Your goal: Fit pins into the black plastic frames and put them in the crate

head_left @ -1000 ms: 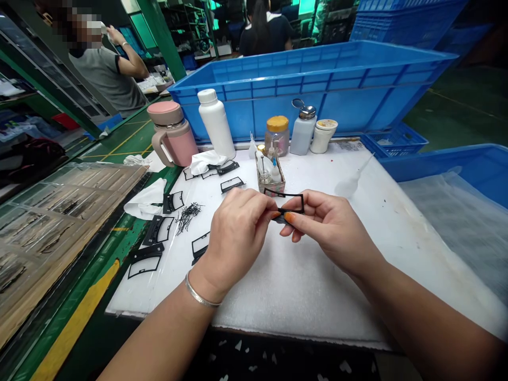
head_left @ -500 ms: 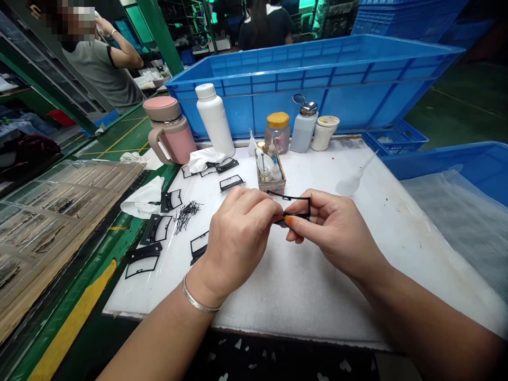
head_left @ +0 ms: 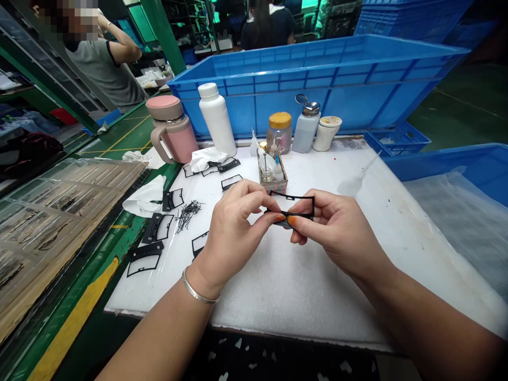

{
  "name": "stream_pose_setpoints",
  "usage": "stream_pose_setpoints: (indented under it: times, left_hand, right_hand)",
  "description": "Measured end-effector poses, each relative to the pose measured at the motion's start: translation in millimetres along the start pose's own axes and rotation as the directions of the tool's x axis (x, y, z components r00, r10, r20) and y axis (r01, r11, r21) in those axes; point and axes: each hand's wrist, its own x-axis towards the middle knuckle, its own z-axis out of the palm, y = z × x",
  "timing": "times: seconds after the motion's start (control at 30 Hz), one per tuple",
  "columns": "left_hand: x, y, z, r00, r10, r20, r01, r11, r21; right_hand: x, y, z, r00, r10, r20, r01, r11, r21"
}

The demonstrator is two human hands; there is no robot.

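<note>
A thin black plastic frame [head_left: 314,205] with a wide opening is held up over the white foam sheet. My right hand [head_left: 337,227] pinches its right side, thumb in front and fingers behind. My left hand [head_left: 238,222], with a silver bracelet at the wrist, grips the lower left part between thumb and fingers. Both thumb tips nearly meet at the lower bar. Similar black frames lie to the left, one [head_left: 157,227] beside a small heap of thin black strips [head_left: 189,214]. Another frame [head_left: 198,243] is partly hidden behind my left hand.
Behind the hands stand a small box of bottles [head_left: 273,185], a yellow-lidded jar [head_left: 280,132], a pump bottle [head_left: 306,129], a white bottle [head_left: 217,119] and a pink mug [head_left: 180,140]. A large blue crate [head_left: 337,95] borders the back. Two people are in the background.
My left fingers have loosened and shifted, with the thumb now showing along the lower bar. The frame stays in both hands, slightly farther right in view.
</note>
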Motion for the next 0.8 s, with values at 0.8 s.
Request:
stream_pose_setpoints:
  times: [0.8]
  left_hand:
    - [3.8,-5.8,2.6,0.939,-0.305,0.157,0.343,0.835,-0.431]
  right_hand:
    - [0.6,3.4,-0.8,0.997,-0.028,0.071,0.023,0.998,0.060]
